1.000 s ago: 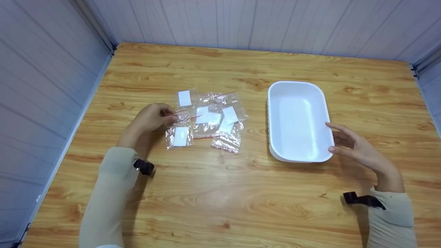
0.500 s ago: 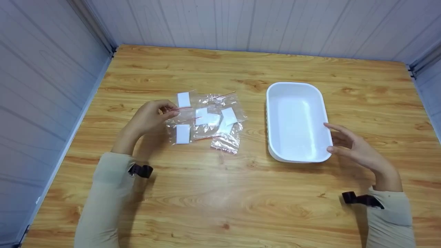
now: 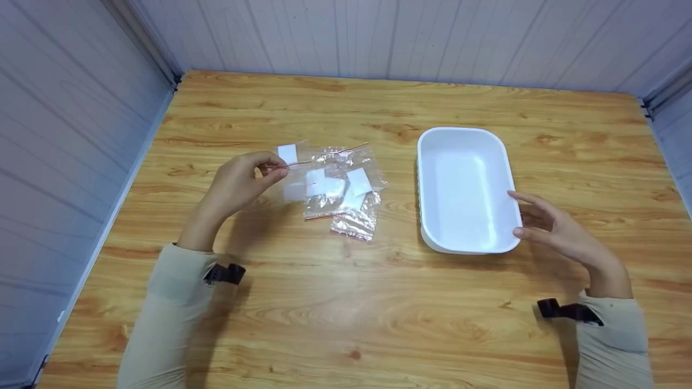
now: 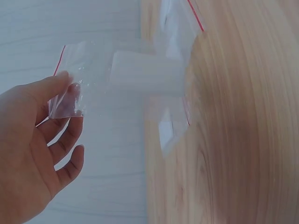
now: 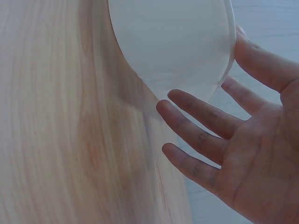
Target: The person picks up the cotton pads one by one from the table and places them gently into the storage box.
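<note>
Surface: brown wood-grain table (image 3: 351, 308)
Room: pale panelled walls (image 3: 362, 38), three sides
Left hand (image 3: 235, 183): you pinch clear red-striped plastic bag (image 4: 96, 60) above table
Right hand (image 3: 565, 237): your loose fingers touch white rectangular plastic basin (image 3: 465, 194)

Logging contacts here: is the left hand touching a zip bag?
Touching: the left wrist view shows the left hand pinching a clear zip bag beside its red line, a finger visible through the plastic.
</note>
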`<state>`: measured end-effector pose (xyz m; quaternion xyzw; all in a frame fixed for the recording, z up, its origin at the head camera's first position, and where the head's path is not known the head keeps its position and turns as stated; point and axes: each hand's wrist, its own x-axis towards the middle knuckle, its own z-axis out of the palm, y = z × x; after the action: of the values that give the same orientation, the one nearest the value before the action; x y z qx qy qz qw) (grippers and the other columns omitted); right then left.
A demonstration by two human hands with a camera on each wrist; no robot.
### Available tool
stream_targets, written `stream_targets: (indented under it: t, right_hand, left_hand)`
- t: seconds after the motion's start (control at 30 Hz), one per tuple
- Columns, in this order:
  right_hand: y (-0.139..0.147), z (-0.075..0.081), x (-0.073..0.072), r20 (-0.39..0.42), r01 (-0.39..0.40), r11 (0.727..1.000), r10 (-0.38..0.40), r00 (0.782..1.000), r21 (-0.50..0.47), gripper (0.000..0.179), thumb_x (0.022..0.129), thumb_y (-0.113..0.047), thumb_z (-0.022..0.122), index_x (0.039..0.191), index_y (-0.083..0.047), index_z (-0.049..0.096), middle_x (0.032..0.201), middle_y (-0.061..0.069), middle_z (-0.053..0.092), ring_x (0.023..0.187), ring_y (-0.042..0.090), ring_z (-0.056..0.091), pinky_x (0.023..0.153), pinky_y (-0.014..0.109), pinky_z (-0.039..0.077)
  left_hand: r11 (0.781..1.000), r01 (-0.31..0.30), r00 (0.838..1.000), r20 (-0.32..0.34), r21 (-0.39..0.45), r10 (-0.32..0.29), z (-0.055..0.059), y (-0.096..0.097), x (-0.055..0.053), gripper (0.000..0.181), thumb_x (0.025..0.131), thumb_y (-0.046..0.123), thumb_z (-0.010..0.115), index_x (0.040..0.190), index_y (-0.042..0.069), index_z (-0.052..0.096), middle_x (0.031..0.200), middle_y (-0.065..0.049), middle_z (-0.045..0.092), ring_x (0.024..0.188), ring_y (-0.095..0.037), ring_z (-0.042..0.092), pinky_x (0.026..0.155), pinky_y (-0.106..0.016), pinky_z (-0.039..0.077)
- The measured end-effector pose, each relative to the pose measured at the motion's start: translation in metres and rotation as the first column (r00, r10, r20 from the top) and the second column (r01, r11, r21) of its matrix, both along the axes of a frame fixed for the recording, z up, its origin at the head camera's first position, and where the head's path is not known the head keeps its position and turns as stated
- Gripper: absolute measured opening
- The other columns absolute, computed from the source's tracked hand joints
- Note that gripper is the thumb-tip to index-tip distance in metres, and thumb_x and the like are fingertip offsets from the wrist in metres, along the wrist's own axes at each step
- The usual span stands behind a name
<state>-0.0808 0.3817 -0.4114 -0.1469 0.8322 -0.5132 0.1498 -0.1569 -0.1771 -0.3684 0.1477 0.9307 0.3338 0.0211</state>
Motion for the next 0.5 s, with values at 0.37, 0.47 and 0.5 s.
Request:
stream_targets:
  t: [0.37, 0.47, 0.5]
  right_hand:
    - [0.000, 0.000, 0.000, 0.000, 0.002, 1.000, -0.002, 1.000, -0.001, 0.066, 0.096, 0.002, 0.061, 0.154, -0.007, 0.032, 0.139, 0.002, 0.048, 0.118, 0.003, 0.053, 0.088, 0.018, 0.049]
    - [0.000, 0.000, 0.000, 0.000, 0.007, 1.000, -0.007, 1.000, -0.002, 0.066, 0.095, 0.003, 0.062, 0.154, -0.008, 0.033, 0.138, 0.001, 0.049, 0.119, 0.004, 0.053, 0.091, 0.018, 0.048]
    - [0.000, 0.000, 0.000, 0.000, 0.010, 1.000, -0.010, 1.000, -0.005, 0.066, 0.095, 0.003, 0.062, 0.154, -0.008, 0.034, 0.138, 0.001, 0.049, 0.119, 0.004, 0.053, 0.091, 0.018, 0.047]
  left_hand:
    - [0.999, 0.032, 0.998, -0.062, 0.036, -0.030, 0.007, 0.033, 0.001, 0.022, 0.097, 0.033, 0.066, 0.106, 0.014, 0.073, 0.096, 0.000, 0.070, 0.088, -0.018, 0.060, 0.070, -0.036, 0.043]
    - [0.998, 0.032, 0.996, -0.086, 0.046, -0.028, 0.007, 0.044, 0.000, 0.021, 0.096, 0.033, 0.067, 0.104, 0.015, 0.074, 0.095, 0.001, 0.071, 0.085, -0.016, 0.061, 0.068, -0.034, 0.043]
    - [0.998, 0.032, 0.995, -0.095, 0.050, -0.027, 0.008, 0.047, -0.001, 0.021, 0.096, 0.033, 0.067, 0.103, 0.015, 0.074, 0.095, 0.001, 0.071, 0.084, -0.016, 0.061, 0.067, -0.034, 0.043]
